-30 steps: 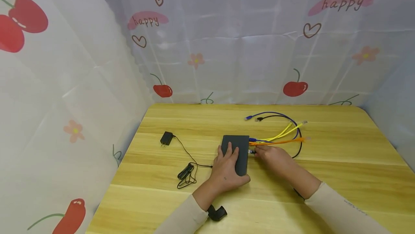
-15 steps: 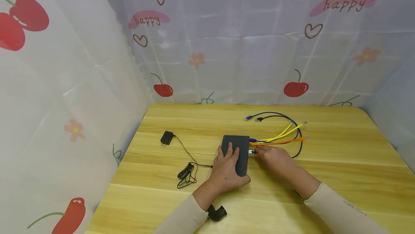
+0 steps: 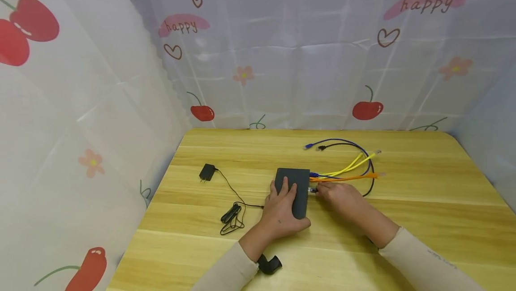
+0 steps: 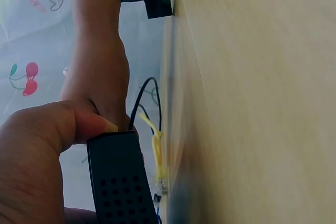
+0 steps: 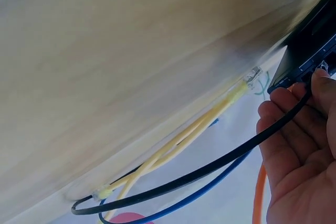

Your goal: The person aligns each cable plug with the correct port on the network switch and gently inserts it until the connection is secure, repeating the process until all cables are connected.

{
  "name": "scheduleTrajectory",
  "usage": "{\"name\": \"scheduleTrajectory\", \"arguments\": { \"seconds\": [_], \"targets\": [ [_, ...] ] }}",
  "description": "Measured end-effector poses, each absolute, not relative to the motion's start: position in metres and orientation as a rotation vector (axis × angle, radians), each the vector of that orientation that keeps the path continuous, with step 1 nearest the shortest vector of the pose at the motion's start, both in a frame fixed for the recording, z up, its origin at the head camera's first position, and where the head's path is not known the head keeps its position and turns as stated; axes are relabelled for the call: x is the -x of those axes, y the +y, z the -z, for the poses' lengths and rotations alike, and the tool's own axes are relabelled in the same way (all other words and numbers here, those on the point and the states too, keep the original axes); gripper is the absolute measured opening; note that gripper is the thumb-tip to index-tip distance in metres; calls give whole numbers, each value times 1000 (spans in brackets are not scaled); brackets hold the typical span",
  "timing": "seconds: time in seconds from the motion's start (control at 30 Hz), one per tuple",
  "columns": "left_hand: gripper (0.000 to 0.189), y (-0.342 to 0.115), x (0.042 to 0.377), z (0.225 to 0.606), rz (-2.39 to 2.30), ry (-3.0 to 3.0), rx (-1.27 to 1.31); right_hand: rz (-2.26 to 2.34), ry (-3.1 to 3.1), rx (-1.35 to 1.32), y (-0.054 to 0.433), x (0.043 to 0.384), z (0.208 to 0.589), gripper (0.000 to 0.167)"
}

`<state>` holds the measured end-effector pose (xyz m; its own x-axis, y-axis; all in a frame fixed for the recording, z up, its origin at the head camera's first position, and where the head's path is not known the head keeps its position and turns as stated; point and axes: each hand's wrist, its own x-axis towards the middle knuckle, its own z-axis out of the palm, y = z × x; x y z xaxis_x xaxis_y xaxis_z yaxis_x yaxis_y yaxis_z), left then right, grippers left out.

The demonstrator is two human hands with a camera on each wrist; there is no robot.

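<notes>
A flat black network switch (image 3: pixel 300 199) lies on the wooden table in the head view. My left hand (image 3: pixel 280 215) grips it, fingers spread over the top and thumb against its near edge; the left wrist view shows that thumb on the vented side (image 4: pixel 118 192). At the switch's right side, my right hand (image 3: pixel 342 199) pinches the clear plug (image 3: pixel 312 190) of a black Ethernet cable (image 5: pixel 210 166) right at the row of ports. Beyond that plug, a blue cable (image 3: pixel 313 174), yellow cables (image 3: pixel 346 165) and an orange cable (image 3: pixel 350 177) run from the same side.
On the left sits a black power adapter (image 3: pixel 207 172), its thin cord (image 3: pixel 231 215) bundled and leading to the switch. Loose blue (image 3: pixel 308 146) and black plugs (image 3: pixel 320 147) lie toward the back. A patterned curtain (image 3: pixel 298 80) hangs behind the table.
Both hands keep their places on the switch and the plug. The orange cable and the black cable's loop have shifted very slightly.
</notes>
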<state>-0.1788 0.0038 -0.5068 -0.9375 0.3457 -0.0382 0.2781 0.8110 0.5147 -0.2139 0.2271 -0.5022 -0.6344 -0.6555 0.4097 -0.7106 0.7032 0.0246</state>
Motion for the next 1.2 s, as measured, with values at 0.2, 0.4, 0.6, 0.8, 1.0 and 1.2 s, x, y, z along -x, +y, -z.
{"name": "scheduleTrajectory", "arguments": {
  "seconds": [0.2,0.4,0.6,0.8,1.0,1.2],
  "targets": [
    [100,4,178,506,-762,2866,-506,-236,-2579,-1031,225,211,498,11],
    [100,4,177,506,-763,2865,-522,-291,-2624,-1031,222,211,497,16],
    [101,4,177,507,-760,2865,-534,-259,-2639,-1005,220,212,496,16],
    [100,5,177,508,-773,2860,-551,-264,-2546,-1021,220,214,500,21],
    [100,4,176,508,-772,2855,-568,-322,-2512,-1041,218,215,502,16],
    [98,2,177,508,-793,2855,-564,-423,-2534,-1029,214,215,503,9]
  ]
}}
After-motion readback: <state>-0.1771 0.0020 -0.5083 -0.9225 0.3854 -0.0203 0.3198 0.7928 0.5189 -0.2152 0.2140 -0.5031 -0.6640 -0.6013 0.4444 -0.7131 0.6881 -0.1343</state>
